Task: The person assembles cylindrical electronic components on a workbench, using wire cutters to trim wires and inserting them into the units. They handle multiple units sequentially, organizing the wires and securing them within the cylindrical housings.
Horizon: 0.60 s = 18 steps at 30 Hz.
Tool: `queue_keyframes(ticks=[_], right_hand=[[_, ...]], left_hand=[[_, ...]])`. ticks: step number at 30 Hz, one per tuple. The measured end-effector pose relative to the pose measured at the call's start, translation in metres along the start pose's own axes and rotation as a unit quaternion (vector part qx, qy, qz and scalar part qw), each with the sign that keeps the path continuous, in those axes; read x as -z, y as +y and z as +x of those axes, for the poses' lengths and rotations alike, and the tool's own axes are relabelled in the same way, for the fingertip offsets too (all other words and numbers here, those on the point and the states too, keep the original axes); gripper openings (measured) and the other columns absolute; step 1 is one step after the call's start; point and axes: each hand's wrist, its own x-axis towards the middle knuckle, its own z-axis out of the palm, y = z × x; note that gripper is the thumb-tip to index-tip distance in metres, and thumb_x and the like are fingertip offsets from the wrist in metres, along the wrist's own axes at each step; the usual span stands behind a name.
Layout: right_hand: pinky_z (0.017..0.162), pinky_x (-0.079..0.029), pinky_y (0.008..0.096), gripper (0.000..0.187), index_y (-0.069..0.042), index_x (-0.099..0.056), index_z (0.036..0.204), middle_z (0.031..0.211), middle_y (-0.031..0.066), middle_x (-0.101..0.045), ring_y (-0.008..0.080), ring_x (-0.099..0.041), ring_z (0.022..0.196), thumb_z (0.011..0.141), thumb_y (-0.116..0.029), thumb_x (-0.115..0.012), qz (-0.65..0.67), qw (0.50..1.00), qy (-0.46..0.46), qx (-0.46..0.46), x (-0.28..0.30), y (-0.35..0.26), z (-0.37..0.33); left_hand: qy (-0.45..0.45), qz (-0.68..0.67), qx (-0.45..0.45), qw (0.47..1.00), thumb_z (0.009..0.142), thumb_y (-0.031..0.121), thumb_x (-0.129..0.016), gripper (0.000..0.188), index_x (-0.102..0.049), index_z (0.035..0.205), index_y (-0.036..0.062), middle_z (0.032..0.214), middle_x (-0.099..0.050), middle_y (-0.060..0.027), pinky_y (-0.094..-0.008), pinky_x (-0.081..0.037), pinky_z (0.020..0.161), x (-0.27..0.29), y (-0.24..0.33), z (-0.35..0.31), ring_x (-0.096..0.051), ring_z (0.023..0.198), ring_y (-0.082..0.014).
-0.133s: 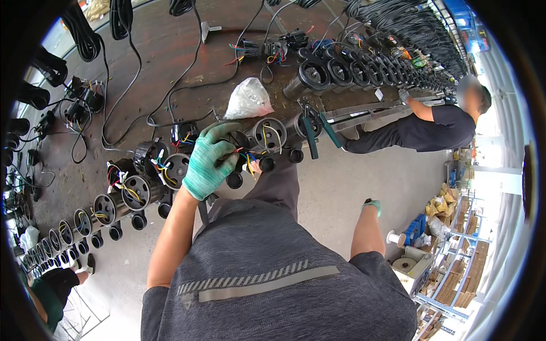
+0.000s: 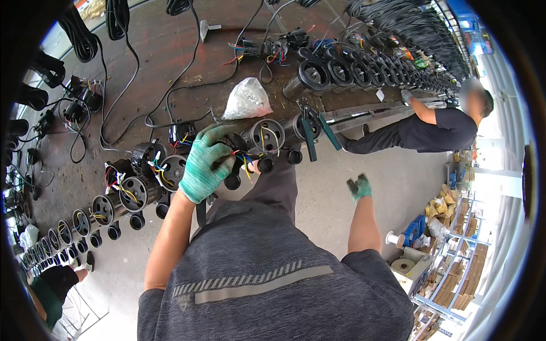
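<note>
My left hand (image 2: 203,165), in a green knit glove, is closed round a black part with coloured wires (image 2: 245,161) at the table's near edge. The glove hides most of that part; red, blue and yellow wire ends stick out. Right beside it lies a round black housing (image 2: 267,136) with a yellow and a white wire in its face. My right hand (image 2: 359,187), gloved in green with dark fingertips, is out over the floor at the right. It holds nothing and its fingers are apart. Pliers with dark green handles (image 2: 311,132) rest between the two hands, at the table edge.
A white plastic bag (image 2: 248,100) sits on the dark table (image 2: 153,68). Rows of black cylindrical housings (image 2: 133,191) line its edge, with cables behind. A co-worker (image 2: 438,122) stands at the right, another person (image 2: 51,292) at lower left. Shelving (image 2: 455,273) stands at far right.
My right hand has risen from low beside my body, away from me toward the table, and its fingers now show spread. My left hand keeps its hold on the wired part.
</note>
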Motion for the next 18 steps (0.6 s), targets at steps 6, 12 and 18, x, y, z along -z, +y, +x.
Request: queue_keyframes(ticks=[6,12,18], right_hand=[[0.096,-0.06,0.0497,0.038,-0.012,-0.06,0.144,0.145,0.0127,-0.067,0.0344,-0.07,0.118,0.109,-0.011,-0.044,-0.016,0.985,0.014,0.172,-0.11,-0.1,-0.047],[0.087,-0.057,0.0286,0.026,-0.002,-0.073,0.129,0.113,0.004,-0.076,0.0138,-0.07,0.096,0.105,-0.01,-0.066,-0.269,0.768,-0.243,0.528,-0.265,-0.181,-0.209],[0.1,-0.056,0.0413,0.035,-0.012,-0.078,0.126,0.125,0.0149,-0.077,0.0343,-0.073,0.113,0.095,-0.017,-0.063,-0.644,0.389,-0.465,0.467,-0.437,-0.113,-0.292]], left_hand=[[0.0,0.005,0.002,1.0,0.086,0.003,-0.078,0.017,-0.069,0.1,0.0002,0.146,-0.062,-0.0206,-0.0489,-0.047,0.112,-0.003,0.002,0.002,-0.058,0.134,-0.0415],[0.007,-0.012,0.007,1.0,0.087,0.008,-0.079,0.018,-0.07,0.101,0.0024,0.145,-0.063,-0.019,-0.0512,-0.046,0.114,-0.015,0.008,0.002,-0.056,0.136,-0.0434],[0.012,0.001,0.013,1.0,0.083,0.005,-0.081,0.02,-0.071,0.101,0.0027,0.143,-0.065,-0.0177,-0.0527,-0.045,0.114,-0.014,0.01,0.004,-0.056,0.137,-0.0454]])
